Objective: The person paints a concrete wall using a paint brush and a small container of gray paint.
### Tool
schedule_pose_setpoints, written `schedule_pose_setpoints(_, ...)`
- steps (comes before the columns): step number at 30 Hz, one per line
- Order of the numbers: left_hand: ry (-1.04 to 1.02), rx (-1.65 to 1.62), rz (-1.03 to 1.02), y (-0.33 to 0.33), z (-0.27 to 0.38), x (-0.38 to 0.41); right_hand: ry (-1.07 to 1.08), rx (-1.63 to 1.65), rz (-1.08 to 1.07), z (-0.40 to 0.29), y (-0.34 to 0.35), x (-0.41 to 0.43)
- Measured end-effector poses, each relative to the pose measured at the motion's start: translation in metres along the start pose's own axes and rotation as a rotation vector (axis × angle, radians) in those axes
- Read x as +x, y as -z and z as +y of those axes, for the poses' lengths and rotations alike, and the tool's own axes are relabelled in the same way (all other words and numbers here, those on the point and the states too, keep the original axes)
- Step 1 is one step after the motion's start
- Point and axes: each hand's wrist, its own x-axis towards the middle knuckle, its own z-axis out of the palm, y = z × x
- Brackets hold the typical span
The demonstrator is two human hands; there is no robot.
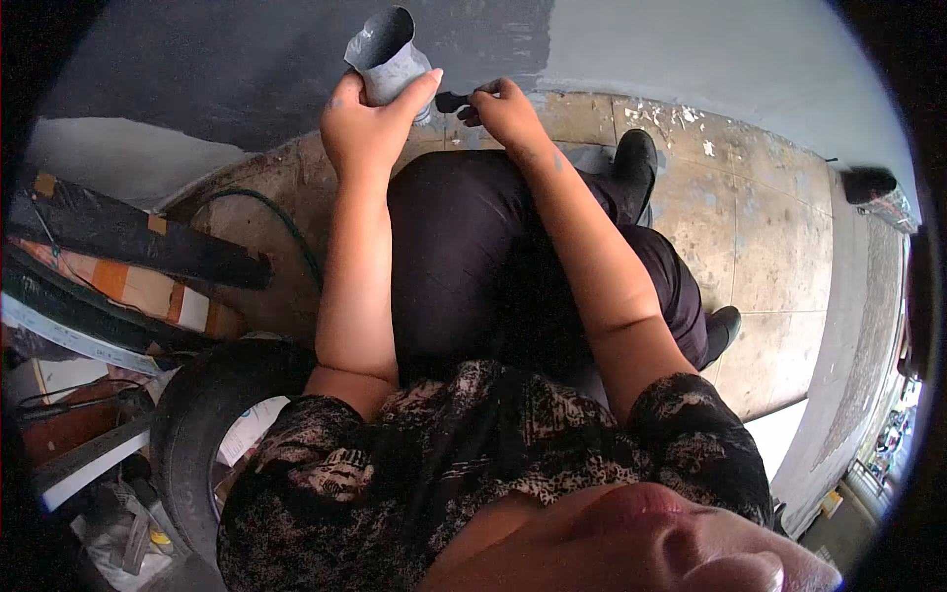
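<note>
My left hand grips a cut-open, paint-smeared grey container, with its ragged mouth tilted up and away from me. What lies inside is too dark to tell. Just right of it, my right hand pinches a small dark-ended tool, probably a paintbrush, whose tip points left towards the container. Grey smudges mark my right forearm. Beyond both hands stands a wall with a dark grey painted area on the left and a lighter grey area on the right.
The tiled floor bears white flakes near the wall's foot. A green hose curves at my left. A tyre, a long dark panel and a taped cardboard box crowd the left side. A dark object lies far right.
</note>
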Motion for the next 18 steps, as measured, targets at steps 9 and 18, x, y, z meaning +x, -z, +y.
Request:
schedule_pose_setpoints(9,0.032,0.024,-0.015,-0.003,0.005,-0.001,0.213,-0.089,0.076,0.012,0.022,0.024)
schedule_pose_setpoints(18,0.072,-0.036,-0.017,0.006,0.004,-0.004,0.369,-0.126,0.274,-0.016,0.072,0.021)
